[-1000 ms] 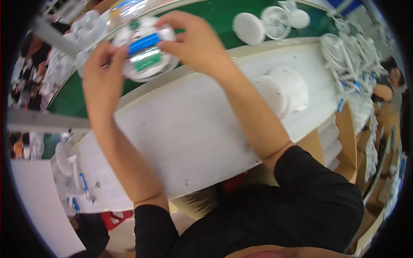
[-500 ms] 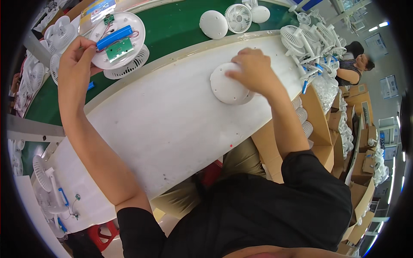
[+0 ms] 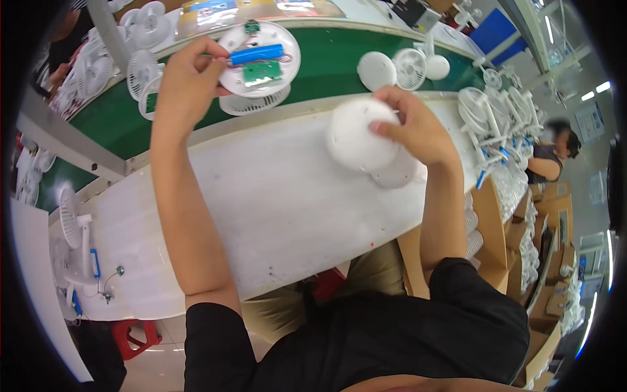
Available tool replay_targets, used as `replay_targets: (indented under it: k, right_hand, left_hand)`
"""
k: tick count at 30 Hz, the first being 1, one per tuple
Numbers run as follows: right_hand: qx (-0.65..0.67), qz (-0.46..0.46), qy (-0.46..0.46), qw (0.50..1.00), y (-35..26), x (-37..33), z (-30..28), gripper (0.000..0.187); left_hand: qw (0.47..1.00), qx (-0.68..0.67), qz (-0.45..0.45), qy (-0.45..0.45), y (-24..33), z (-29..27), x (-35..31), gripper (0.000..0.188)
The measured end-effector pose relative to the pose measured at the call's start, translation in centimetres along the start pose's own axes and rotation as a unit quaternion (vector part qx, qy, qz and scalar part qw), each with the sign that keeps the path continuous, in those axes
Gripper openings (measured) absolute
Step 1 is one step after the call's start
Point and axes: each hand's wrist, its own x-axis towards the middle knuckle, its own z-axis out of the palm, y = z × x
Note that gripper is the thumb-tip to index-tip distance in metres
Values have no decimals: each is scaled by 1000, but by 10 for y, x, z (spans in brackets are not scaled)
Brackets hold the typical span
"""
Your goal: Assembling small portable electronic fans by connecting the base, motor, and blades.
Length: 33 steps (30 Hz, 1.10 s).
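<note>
My left hand (image 3: pixel 189 78) is closed at the left edge of a round white fan base (image 3: pixel 289 70), its open inside facing up. Inside lie a blue cylindrical battery (image 3: pixel 257 54), a green circuit board (image 3: pixel 262 73) and thin wires. A slotted white fan head (image 3: pixel 255 103) shows below that base. In my right hand (image 3: pixel 421 127) is a round white cover (image 3: pixel 356 138), slightly blurred, gripped at its right side with the thumb on top. Beneath it, partly hidden, another white disc (image 3: pixel 396 174) lies on the white table (image 3: pixel 281 196).
Beyond the table runs a green belt (image 3: pixel 326 65) carrying a white disc (image 3: pixel 376 70) and a fan (image 3: pixel 410 68). Several white fans with batteries crowd the right end (image 3: pixel 499 114). A cardboard box (image 3: pixel 491 225) stands at the right; a fan (image 3: pixel 75 222) is at the left.
My right hand has picked up the white cover, uncovering part of the disc underneath. My left hand still holds the fan base. The whole view has shifted, so the scene sits farther right.
</note>
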Motion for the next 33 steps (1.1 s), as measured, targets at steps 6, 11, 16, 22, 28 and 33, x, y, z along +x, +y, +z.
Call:
replay_targets:
  k: [6, 11, 16, 22, 28, 33]
  right_hand:
    - [431, -144, 71, 888, -38, 77, 56, 42]
    - [410, -146, 153, 887, -45, 97, 91, 38]
    - [400, -91, 117, 905, -39, 102, 90, 40]
    - [378, -95, 109, 915, -35, 102, 85, 43]
    - [351, -149, 150, 912, -46, 89, 78, 43]
    - [332, -186, 177, 908, -55, 81, 68, 41]
  left_hand:
    - [999, -20, -6, 29, 11, 13, -5, 34]
    - [999, 0, -20, 28, 13, 25, -2, 42]
    - [999, -41, -27, 24, 11, 33, 0, 42]
    - [981, -182, -72, 8, 19, 42, -5, 51]
    - [994, -93, 42, 33, 30, 73, -21, 66]
    - [988, -147, 47, 26, 41, 81, -26, 65]
